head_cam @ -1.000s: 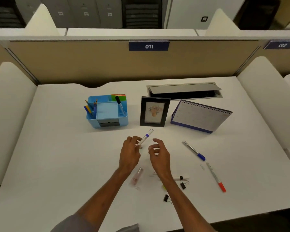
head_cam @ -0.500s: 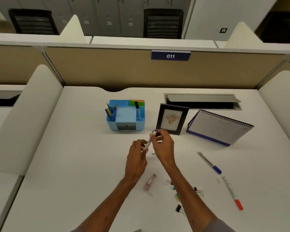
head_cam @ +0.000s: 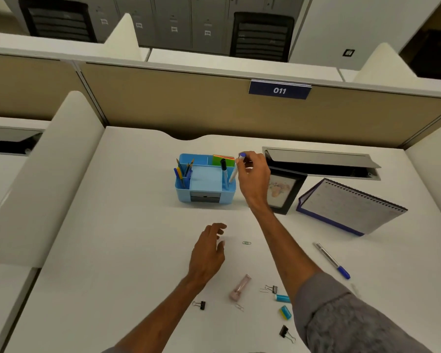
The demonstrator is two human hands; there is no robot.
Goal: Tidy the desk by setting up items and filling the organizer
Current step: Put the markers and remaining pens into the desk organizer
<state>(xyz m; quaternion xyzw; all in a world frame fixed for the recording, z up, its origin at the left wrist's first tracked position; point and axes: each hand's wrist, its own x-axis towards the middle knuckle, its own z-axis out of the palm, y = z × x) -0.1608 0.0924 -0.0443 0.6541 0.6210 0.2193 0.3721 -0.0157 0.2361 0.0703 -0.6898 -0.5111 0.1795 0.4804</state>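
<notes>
Your right hand (head_cam: 253,177) pinches the pen (head_cam: 233,174) near its top, tip down, to slot it into the organizer (head_cam: 204,192); your left hand (head_cam: 209,250) hangs relaxed and empty.

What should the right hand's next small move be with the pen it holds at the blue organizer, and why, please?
Probably slide the pen the rest of the way down and release it. The right hand pinches it near its blue-capped top, and its lower end appears to be inside the right compartment of the organizer, beside the black marker.
</notes>
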